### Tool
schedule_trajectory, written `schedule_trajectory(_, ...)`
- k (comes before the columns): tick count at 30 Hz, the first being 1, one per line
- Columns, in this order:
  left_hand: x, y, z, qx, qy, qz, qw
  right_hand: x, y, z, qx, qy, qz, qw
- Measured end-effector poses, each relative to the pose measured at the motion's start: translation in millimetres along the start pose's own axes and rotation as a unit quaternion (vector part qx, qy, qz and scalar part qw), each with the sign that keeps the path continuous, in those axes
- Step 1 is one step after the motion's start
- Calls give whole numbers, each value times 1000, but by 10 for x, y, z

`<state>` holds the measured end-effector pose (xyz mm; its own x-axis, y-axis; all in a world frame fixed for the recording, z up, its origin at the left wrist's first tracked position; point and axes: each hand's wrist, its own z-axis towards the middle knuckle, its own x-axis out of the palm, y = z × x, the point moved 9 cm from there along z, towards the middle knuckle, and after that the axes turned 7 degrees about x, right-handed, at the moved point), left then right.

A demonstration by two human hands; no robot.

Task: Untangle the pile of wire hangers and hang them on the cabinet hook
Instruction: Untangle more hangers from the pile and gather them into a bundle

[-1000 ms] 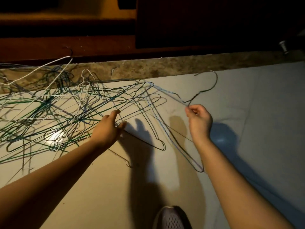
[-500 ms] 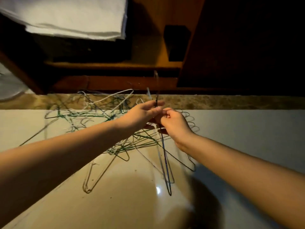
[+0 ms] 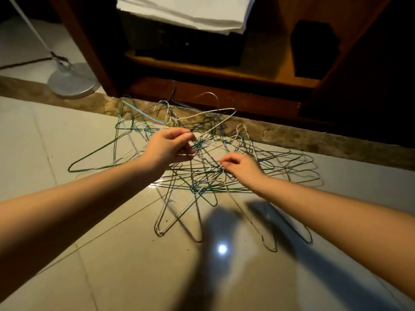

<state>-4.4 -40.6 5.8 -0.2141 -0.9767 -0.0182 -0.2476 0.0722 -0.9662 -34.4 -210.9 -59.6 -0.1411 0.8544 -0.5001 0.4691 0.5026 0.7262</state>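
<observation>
So we're mid-untangle, nothing hung yet. Our right hand (image 3: 241, 167) at 3 o'clock pinches wires down in the pile of wire hangers (image 3: 208, 176); our left hand (image 3: 171, 145) at 10 grips a white hanger (image 3: 215, 112) lifting toward 12. Next we'd need to wiggle it free gently.

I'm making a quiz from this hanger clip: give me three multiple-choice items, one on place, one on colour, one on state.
1. Where does the pile of wire hangers lie?
A. on the tiled floor
B. on the cabinet shelf
C. on a bed

2. What colour is the hanger pinched by the left hand?
A. red
B. white
C. black

3. What is the right hand doing?
A. resting flat on the floor
B. gripping the lamp base
C. fingering wires in the pile

Key: 1 A, the tiled floor shows beneath; 2 B, the white hanger rises from its fingers; 3 C, fingertips curl among strands.
</observation>
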Motion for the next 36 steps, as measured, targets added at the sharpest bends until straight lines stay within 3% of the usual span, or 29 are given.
schedule_trajectory(5, -399, 393, 66, -44, -51, 25, 997, -52, -755, 422, 84, -7, -223, 971)
schedule_trajectory(13, -585, 799, 95, -92, -60, 34, 993, 585, -888, 531, 68, 51, -338, 937)
schedule_trajectory(21, -460, 774, 154, -72, -33, 39, 996, 469, -821, 513, 80, -33, -270, 959)
schedule_trajectory(27, -311, 719, 159, -60, -21, 28, 998, 110, -739, 290, 34, -90, -100, 990)
schedule_trajectory(36, 35, 565, 121, -47, -1, 2, 999, -782, -787, 43, -1, -239, 16, 971)
